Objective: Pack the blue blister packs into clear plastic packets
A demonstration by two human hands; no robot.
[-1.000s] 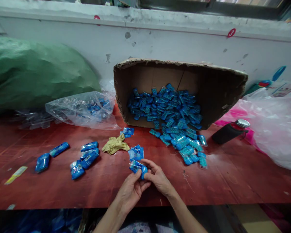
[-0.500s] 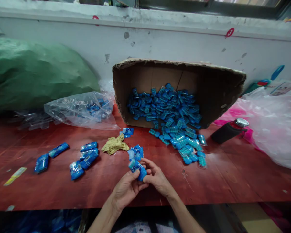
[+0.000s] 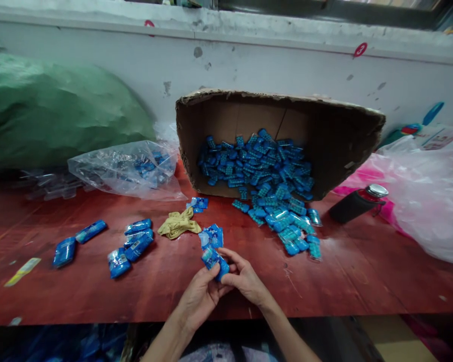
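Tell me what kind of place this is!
Maybe a packing workshop: small blue plastic containers spill from an open brown cardboard box onto a long red table, near a big, rounded green sack.

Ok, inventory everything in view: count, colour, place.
Cardboard box: one, brown, back centre
Small packs: many, blue, in and before box
Held pack: one, blue, front centre
Wrapped packs: six, blue, front left
Cloth: one, yellow, centre
Printed packets: uncounted, blue, near cloth
Clear bag: one, transparent, left of box
Sack: one, green, back left
Bottle: one, black, silver cap, right of box
Plastic sheeting: uncounted, white and pink, far right
Strip: one, yellow, far left
Handle: one, blue, back right
Wall: one, white, back
Round markers: two, red, on wall
Window: one, dark frame, top right
Table: one, red, beneath
Left hand: one, bare, on held pack
Right hand: one, bare, on held pack
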